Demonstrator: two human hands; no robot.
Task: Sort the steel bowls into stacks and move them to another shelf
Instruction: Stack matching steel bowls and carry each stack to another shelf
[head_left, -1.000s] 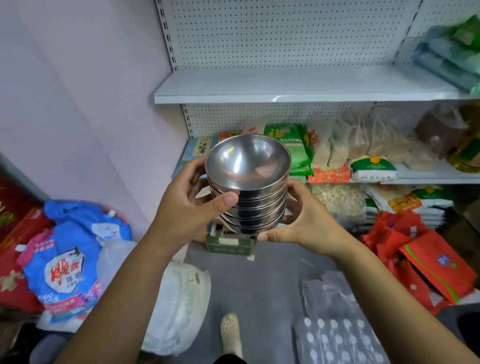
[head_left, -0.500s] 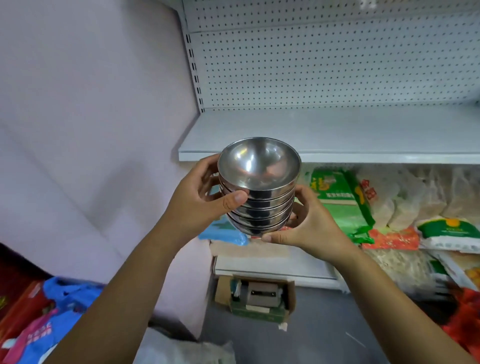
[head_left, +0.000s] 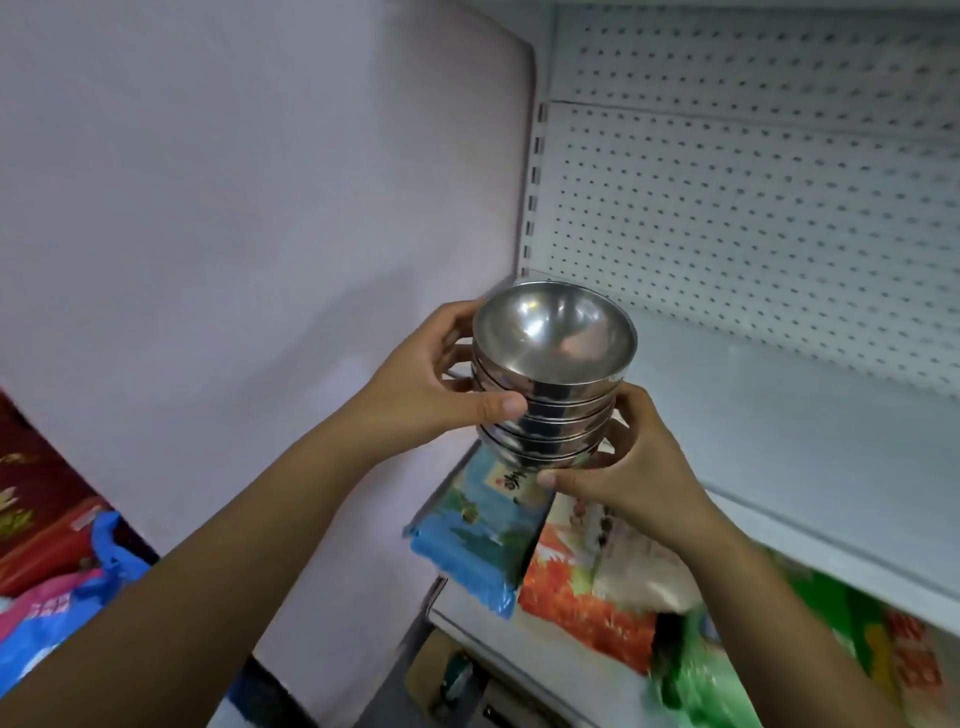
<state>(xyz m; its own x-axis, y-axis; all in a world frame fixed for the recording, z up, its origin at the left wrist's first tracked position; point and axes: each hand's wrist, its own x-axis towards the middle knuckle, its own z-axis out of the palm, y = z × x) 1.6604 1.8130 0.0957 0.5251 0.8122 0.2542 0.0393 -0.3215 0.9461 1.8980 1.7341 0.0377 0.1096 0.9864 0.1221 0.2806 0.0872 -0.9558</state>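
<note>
Stack of steel bowls (head_left: 553, 400): nested, mouths up, held between both hands, clear of any surface. Long axis near upright, top rim tipped slightly toward wearer.

Left hand (head_left: 415, 400): thumb (head_left: 496, 406) pressed across front of stack at mid-height, fingers curled round far side; clamped on stack.

Right hand (head_left: 631, 467): cupped round lowest bowls, thumb at base edge; likewise clamped.

White shelf (head_left: 779, 431): beyond and right of fingers, board at about stack-base level. Right hand nearer.

Judgement: set-down calls for forward-right carry, base kept level.
</note>
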